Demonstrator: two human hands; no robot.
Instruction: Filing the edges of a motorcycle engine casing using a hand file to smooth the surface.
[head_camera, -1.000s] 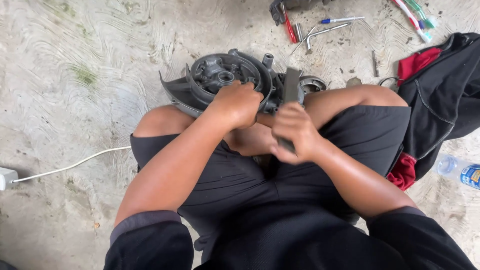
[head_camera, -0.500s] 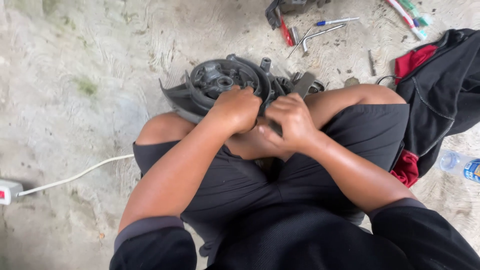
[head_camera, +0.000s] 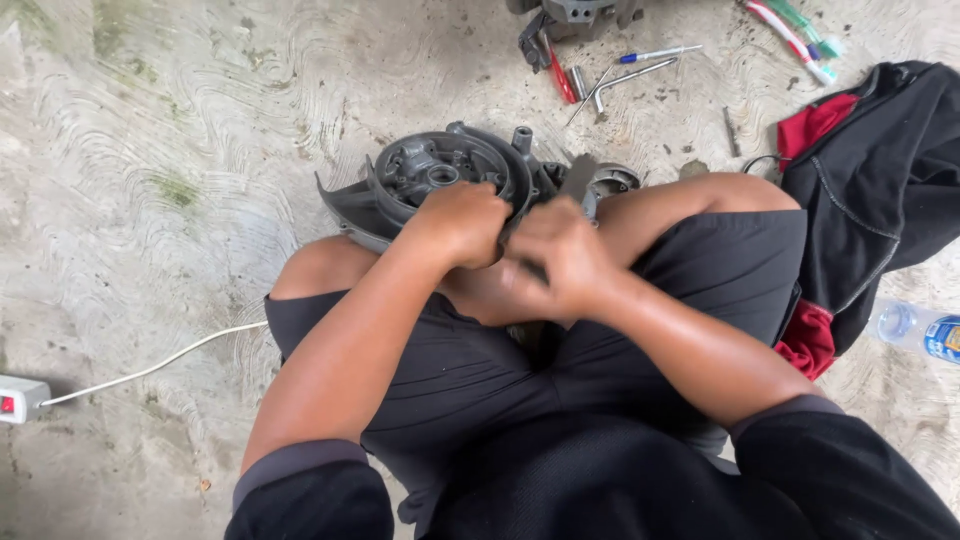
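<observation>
Clear plastic bottle (head_camera: 918, 329) with blue label at right edge, on the floor (head_camera: 150, 130).

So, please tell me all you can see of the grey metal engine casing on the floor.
The grey round cast-metal engine casing lies on the concrete floor before the person's knees, its open side up. Inside show ribs, bolt bosses and a central bore. A flat wing juts left. It looks dull and dusty. The left hand rests closed on its near rim; the right hand hides its right part.
</observation>
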